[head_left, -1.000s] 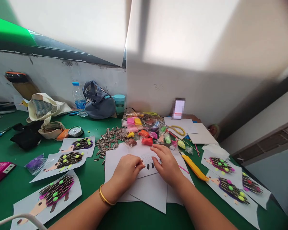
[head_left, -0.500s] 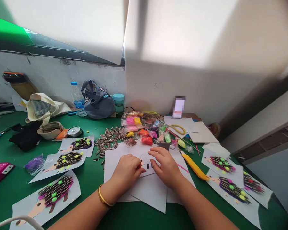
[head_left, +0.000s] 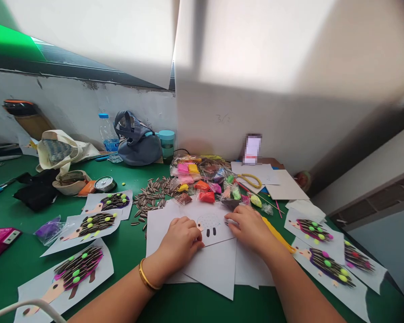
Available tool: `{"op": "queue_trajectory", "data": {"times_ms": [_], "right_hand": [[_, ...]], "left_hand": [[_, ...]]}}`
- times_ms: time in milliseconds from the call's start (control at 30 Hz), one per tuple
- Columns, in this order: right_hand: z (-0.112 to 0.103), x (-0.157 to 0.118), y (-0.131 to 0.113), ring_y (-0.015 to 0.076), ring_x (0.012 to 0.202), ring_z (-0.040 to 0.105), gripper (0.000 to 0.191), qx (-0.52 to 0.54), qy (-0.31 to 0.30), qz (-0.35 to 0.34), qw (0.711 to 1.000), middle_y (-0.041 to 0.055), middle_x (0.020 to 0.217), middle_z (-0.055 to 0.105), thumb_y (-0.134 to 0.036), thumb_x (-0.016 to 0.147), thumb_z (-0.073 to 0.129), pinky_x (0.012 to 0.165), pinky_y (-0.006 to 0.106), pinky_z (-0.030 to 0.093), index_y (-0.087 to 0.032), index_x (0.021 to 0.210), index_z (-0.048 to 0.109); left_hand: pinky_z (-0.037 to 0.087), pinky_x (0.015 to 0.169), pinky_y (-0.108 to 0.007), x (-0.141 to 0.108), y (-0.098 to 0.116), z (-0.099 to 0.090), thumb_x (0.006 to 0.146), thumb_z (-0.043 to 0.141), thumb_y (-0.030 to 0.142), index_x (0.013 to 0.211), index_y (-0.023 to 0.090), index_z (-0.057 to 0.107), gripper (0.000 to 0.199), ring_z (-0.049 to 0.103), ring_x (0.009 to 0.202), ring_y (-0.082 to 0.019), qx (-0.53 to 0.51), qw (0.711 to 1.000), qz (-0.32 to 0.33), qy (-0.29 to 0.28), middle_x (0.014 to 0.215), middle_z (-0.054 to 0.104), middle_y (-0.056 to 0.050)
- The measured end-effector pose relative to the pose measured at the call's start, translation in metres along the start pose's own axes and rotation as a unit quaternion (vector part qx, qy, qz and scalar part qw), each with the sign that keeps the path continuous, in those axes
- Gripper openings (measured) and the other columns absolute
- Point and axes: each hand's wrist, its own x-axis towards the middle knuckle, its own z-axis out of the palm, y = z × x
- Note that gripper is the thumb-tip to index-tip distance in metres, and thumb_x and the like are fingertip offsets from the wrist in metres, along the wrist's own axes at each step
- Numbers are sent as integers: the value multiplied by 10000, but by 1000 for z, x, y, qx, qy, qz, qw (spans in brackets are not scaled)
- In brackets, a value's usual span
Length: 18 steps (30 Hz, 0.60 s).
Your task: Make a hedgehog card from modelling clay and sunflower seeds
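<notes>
A white sheet (head_left: pixel 218 264) lies among stacked papers, and on the top one is a hedgehog outline (head_left: pixel 208 220) with two dark legs (head_left: pixel 211 232) and a peach-toned face at its left. My left hand (head_left: pixel 185 235) rests on the paper beside the face, fingers curled together; anything between them is hidden. On the outline's right, my right hand (head_left: pixel 244 224) has its thumb and fingers bent toward each other over the paper's edge, with a small dark bit at the fingertips. The yellow-handled tool (head_left: pixel 278 234) lies partly behind my right hand.
Sunflower seeds (head_left: pixel 153 195) and bagged coloured clay (head_left: pixel 205 186) lie behind the papers. Finished seed hedgehogs sit on sheets at left (head_left: pixel 79 269) and right (head_left: pixel 326 264). Yellow scissors (head_left: pixel 251 180), a blue bag (head_left: pixel 138 146) and a phone (head_left: pixel 252 149) are farther back.
My right hand has moved right, away from the outline, uncovering its body and a second dark leg. My left hand has barely moved.
</notes>
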Motion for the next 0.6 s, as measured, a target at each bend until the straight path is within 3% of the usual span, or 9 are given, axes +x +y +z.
{"op": "queue_trajectory", "data": {"times_ms": [133, 267, 333, 433, 600], "right_hand": [[1, 2, 4, 247, 1008, 562, 227, -17, -34, 21, 999, 54, 1001, 669, -215, 873, 599, 819, 350, 385, -276, 1060, 713], [1, 5, 7, 246, 1016, 572, 216, -31, -25, 52, 998, 63, 1015, 685, -166, 894, 536, 813, 338, 374, -235, 1002, 710], [0, 5, 6, 242, 1007, 574, 215, -25, -23, 53, 998, 61, 1008, 688, -167, 889, 540, 809, 333, 374, -230, 1008, 708], [-1, 4, 2, 229, 981, 574, 211, -5, -25, 38, 999, 48, 981, 689, -174, 888, 544, 802, 327, 373, -240, 998, 712], [-1, 5, -4, 220, 966, 572, 146, 14, -45, 19, 999, 36, 952, 685, -226, 889, 579, 777, 320, 370, -250, 934, 716]], "left_hand": [[352, 821, -382, -1, -1, 1, 833, 700, 194, 852, 263, 716, 73, 574, 944, -223, -17, 1000, 8, -14, 896, 683, -8], [365, 833, -385, 0, -1, 0, 774, 773, 248, 946, 265, 702, 187, 585, 951, -233, -37, 999, 5, -5, 934, 693, -8], [371, 817, -378, 1, -3, -1, 766, 785, 272, 965, 260, 694, 218, 591, 926, -233, -41, 999, 0, 6, 911, 697, -6], [378, 789, -360, 4, -11, -6, 861, 685, 256, 913, 244, 697, 54, 596, 893, -220, -36, 998, -25, 42, 877, 702, -11], [390, 803, -353, 9, -25, -14, 903, 619, 226, 856, 229, 709, 102, 600, 910, -214, -34, 994, -59, 81, 884, 706, -22]]}}
